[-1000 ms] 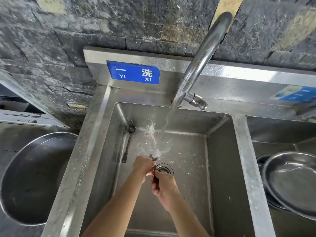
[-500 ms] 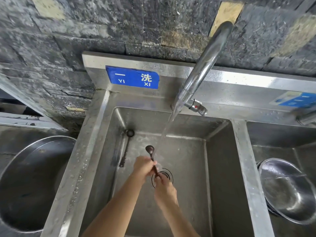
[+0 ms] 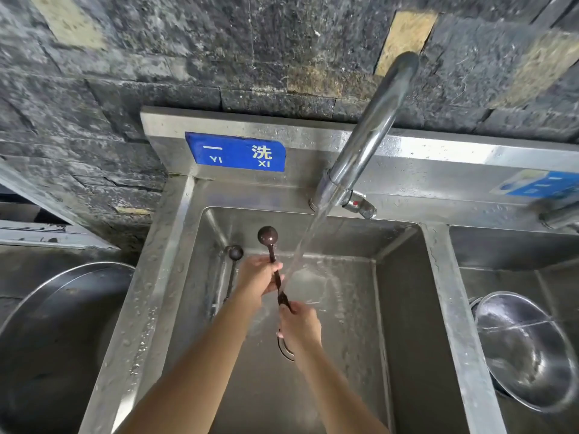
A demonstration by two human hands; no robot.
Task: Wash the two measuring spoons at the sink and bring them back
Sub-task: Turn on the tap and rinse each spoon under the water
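Observation:
My left hand [image 3: 255,278] holds the middle of the handle of a dark brown measuring spoon [image 3: 267,236]. Its round bowl points up and away, just left of the water stream [image 3: 302,249]. My right hand [image 3: 299,324] pinches the lower end of the same handle above the drain [image 3: 285,349]. The second measuring spoon [image 3: 235,253], dark as well, lies in the steel sink basin [image 3: 351,308] along its left wall, apart from both hands. Water runs from the chrome faucet [image 3: 371,130] and falls between my hands.
A large steel bowl [image 3: 47,339] stands left of the sink. Another steel bowl [image 3: 526,349] lies tilted in the right basin. A blue label [image 3: 235,151] is on the backsplash below a dark stone wall. The sink rim [image 3: 147,308] is wet.
The spoon's bowl has come out of the stream and risen to its left. My hands have drawn apart along the handle, and the splashing has stopped.

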